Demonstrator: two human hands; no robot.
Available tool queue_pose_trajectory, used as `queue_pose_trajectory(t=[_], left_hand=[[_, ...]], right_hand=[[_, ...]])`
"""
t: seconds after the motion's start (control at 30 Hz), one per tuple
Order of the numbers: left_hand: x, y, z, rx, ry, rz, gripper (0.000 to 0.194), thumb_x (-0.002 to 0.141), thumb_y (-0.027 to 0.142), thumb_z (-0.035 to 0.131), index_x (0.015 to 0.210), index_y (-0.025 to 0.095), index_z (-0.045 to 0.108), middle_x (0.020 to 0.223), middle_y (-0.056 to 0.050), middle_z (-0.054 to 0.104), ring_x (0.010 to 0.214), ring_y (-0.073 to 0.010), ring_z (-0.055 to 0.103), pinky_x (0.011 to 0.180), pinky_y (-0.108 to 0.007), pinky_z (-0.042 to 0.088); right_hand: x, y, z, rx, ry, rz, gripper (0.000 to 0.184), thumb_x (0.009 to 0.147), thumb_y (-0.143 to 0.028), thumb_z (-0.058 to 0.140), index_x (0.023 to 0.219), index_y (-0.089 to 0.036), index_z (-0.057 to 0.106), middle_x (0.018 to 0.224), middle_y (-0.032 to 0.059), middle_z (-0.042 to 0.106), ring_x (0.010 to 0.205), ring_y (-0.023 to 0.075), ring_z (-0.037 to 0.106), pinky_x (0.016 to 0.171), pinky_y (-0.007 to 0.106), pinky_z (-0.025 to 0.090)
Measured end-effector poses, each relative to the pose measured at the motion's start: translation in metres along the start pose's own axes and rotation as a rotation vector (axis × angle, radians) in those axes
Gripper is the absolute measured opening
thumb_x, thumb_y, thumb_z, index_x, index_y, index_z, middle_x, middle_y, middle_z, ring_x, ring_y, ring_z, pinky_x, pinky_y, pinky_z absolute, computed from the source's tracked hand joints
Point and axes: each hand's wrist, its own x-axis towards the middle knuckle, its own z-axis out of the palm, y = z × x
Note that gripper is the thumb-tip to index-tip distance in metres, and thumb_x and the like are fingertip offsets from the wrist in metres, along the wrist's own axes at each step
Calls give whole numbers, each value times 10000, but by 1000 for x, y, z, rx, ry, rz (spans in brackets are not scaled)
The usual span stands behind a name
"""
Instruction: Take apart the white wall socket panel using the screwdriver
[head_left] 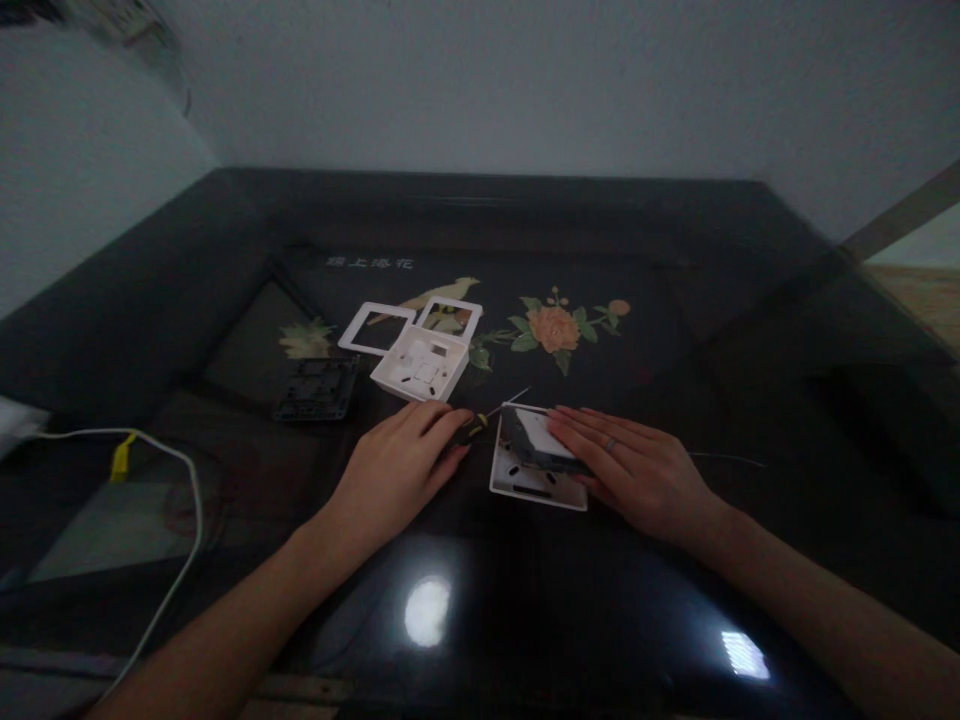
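Note:
My left hand (409, 450) is closed around the dark and yellow handle of a screwdriver (474, 428). Its thin metal shaft points up and right, past the upper corner of a white wall box (529, 486). Over that box lies a tilted switch panel (541, 432) with a white face and a dark body. My right hand (626, 465), a ring on one finger, grips the panel's right side, fingers on top and thumb below. Whether the shaft touches the box or panel, I cannot tell.
Beyond my left hand stand another white wall box (421, 368) and two white frames (343, 338). A dark plastic switch body (316, 390) lies left of them. One white cable (196, 500) with a yellow tag crosses the glossy table (465, 640); a thin wire (727, 458) lies at right.

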Motion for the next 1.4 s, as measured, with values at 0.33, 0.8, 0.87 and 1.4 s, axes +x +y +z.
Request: queue_pose_trajectory(t=[0.33,0.8,0.87,1.4], left_hand=[[-5,7,-12,-527,141,-40,189,943,210,548,1076,171,676,1033,-68,712,952,-192,676,856,-321,545],[-11,29,-21,-2245,-162,-559,441,665,498,858,952,186,738,787,-39,773,844,-233,749,846,-321,584],[-11,26,-19,-2195,-89,-687,396,667,382,884,969,183,723,811,-39,774,838,-227,746,868,-332,576],[-7,29,-21,-1977,-16,-1048,330,696,123,807,1002,144,684,948,-87,761,928,-270,730,897,-420,572]], right_hand=[[5,2,-7,38,105,74,296,1024,-228,398,1170,-71,601,1121,199,732,980,204,740,780,303,634],[67,-11,-8,139,188,-204,268,959,-235,551,1178,-121,654,1163,190,718,1140,300,670,890,396,612],[67,-12,-3,174,169,-180,332,954,-346,566,1197,-138,657,1204,187,699,1178,306,647,929,429,591],[68,-14,-9,589,85,267,168,901,-239,640,1045,-169,694,1128,105,702,1015,182,693,866,305,603]])
